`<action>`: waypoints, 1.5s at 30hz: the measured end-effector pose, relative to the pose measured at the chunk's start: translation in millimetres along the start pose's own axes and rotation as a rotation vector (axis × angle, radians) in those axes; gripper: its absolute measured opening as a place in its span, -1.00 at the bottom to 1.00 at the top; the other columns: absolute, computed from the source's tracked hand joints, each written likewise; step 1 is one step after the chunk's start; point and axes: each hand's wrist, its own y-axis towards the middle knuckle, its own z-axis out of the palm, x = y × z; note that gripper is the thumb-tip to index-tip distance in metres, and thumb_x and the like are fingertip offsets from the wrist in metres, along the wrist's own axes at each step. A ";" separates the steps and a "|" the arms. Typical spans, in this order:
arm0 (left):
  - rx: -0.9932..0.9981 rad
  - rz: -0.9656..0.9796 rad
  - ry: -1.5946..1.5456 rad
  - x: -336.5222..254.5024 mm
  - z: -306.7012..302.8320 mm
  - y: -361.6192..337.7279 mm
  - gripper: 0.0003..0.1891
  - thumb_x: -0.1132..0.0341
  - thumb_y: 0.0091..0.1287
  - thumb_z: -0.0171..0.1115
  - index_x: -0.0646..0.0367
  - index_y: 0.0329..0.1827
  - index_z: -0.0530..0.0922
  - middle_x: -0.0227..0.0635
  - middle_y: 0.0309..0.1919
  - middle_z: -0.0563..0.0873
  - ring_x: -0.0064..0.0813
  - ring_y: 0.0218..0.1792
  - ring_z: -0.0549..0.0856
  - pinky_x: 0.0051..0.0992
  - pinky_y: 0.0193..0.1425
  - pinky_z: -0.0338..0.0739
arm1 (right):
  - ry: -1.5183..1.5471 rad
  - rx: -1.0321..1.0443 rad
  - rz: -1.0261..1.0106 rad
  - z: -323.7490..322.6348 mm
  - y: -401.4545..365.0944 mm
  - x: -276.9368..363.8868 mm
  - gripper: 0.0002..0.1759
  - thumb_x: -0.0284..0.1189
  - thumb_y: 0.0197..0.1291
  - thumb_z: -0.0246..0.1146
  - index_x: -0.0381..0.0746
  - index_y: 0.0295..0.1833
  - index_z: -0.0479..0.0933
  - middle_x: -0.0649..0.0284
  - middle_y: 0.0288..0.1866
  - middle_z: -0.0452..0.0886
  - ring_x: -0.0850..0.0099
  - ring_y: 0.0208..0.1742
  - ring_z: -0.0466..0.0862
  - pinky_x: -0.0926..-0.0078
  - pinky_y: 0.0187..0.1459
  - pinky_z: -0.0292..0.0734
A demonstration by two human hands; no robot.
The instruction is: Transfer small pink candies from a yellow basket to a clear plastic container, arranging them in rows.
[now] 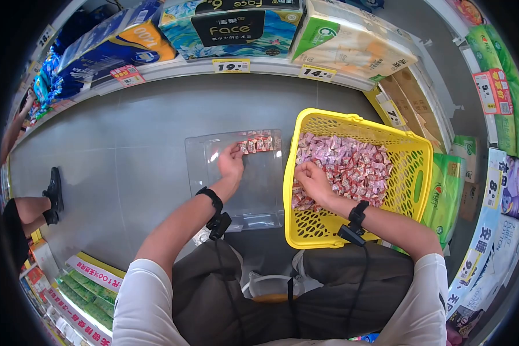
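Pink wrappers at every fingertip. Left fingers (235,151) pinched together on end of row (260,143), lining it along far wall of clear box (254,196). Right fingers (303,170) curled into pile (352,164), grip hidden; yellow basket (357,119) kept alongside box for short reach.

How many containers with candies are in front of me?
2: a clear box under the left hand, and a yellow basket beside it, with the right hand inside. None seems hidden.
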 end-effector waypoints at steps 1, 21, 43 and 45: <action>0.003 0.018 -0.021 2.6 -1.1 2.1 -0.65 0.53 0.39 0.29 0.29 0.23 0.59 -0.24 -0.03 0.75 -0.40 -0.02 0.75 -0.45 0.15 0.63 | -0.004 0.003 0.003 -0.1 0.4 1.4 -0.81 -0.40 0.43 0.21 -0.32 -0.03 0.57 0.33 -0.29 0.64 0.58 -0.26 0.58 0.56 -0.17 0.50; 0.305 -0.003 -0.015 -9.8 -18.4 -10.6 -0.45 0.65 0.35 0.02 0.36 0.45 0.41 -0.07 0.34 0.58 -0.35 0.32 0.61 -0.48 0.37 0.47 | -0.600 0.079 -0.058 -21.0 -5.7 -7.8 -0.48 -0.49 0.10 0.25 -0.31 0.24 0.58 0.00 -0.15 0.73 0.04 -0.08 0.73 0.16 0.05 0.60; 0.380 -0.098 -0.213 -15.3 -19.7 -11.1 -0.40 0.74 0.27 -0.04 0.37 0.44 0.42 -0.05 0.36 0.56 -0.28 0.46 0.48 -0.45 0.48 0.36 | -0.971 0.132 -0.191 -27.8 -17.2 -6.1 -0.52 -0.53 0.22 0.23 -0.23 0.28 0.46 -0.17 0.10 0.45 -0.20 0.01 0.65 -0.02 0.11 0.60; 0.383 -0.099 -0.222 -17.5 -20.0 -12.6 -0.40 0.74 0.28 -0.04 0.36 0.44 0.42 -0.04 0.36 0.55 -0.28 0.47 0.47 -0.44 0.49 0.35 | -0.971 0.135 -0.200 -28.4 -15.3 -7.8 -0.52 -0.52 0.22 0.23 -0.23 0.29 0.45 -0.16 0.09 0.45 -0.19 0.00 0.65 -0.02 0.09 0.60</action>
